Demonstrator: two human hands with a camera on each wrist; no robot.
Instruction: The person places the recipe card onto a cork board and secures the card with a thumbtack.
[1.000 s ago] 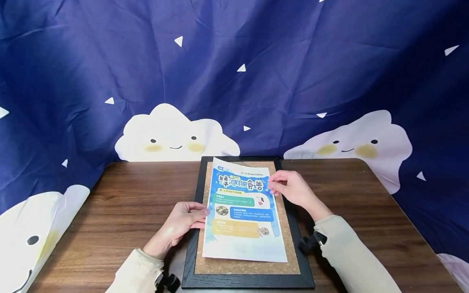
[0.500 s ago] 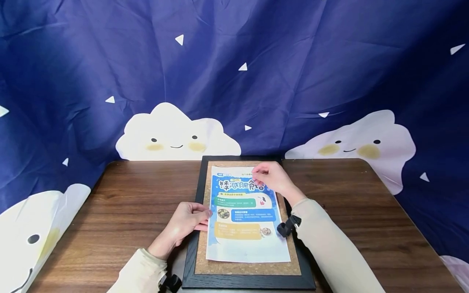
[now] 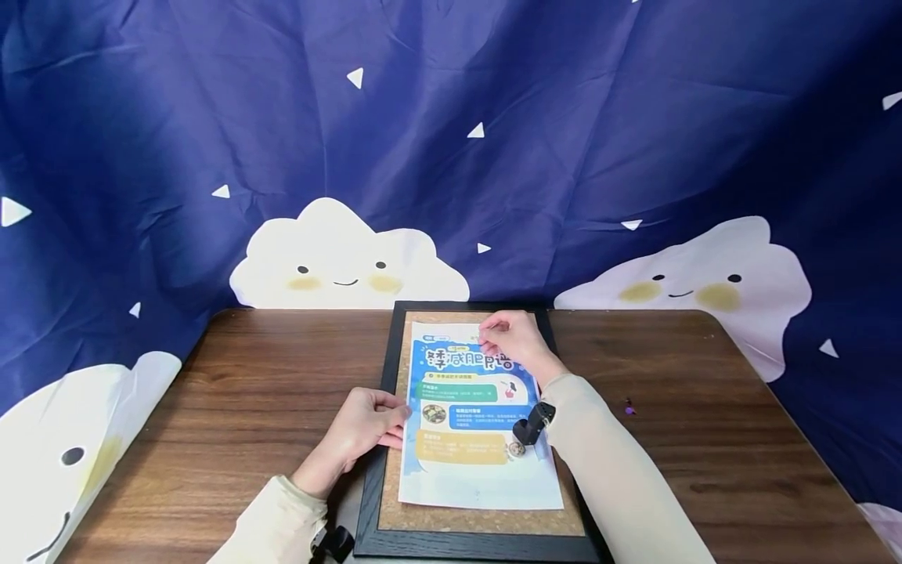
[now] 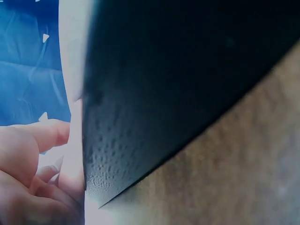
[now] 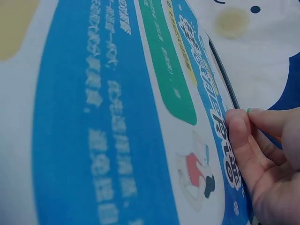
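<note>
A printed sheet of paper [image 3: 479,478], blue, green and yellow with Chinese lettering, lies on a cork board [image 3: 423,518] with a black frame [image 3: 479,546]. My left hand [image 3: 366,423] holds the sheet's left edge, thumb on the paper and other fingers low by the frame. At the sheet's upper right, my right hand [image 3: 516,338] is over the title. Its thumb and index finger pinch a small green push pin [image 5: 249,110], of which only a speck shows in the right wrist view. In the left wrist view the black frame [image 4: 154,93] fills much of the picture.
Small purple bits [image 3: 629,408], possibly a push pin, lie on the brown wooden table [image 3: 676,368] right of the board. A dark blue curtain [image 3: 535,141] with white clouds hangs behind the table's far edge.
My right hand has gone from the sheet's right edge to its upper part, further left. The sheet's curled top now lies flatter. Purple bits on the table have come into sight. My left hand stays.
</note>
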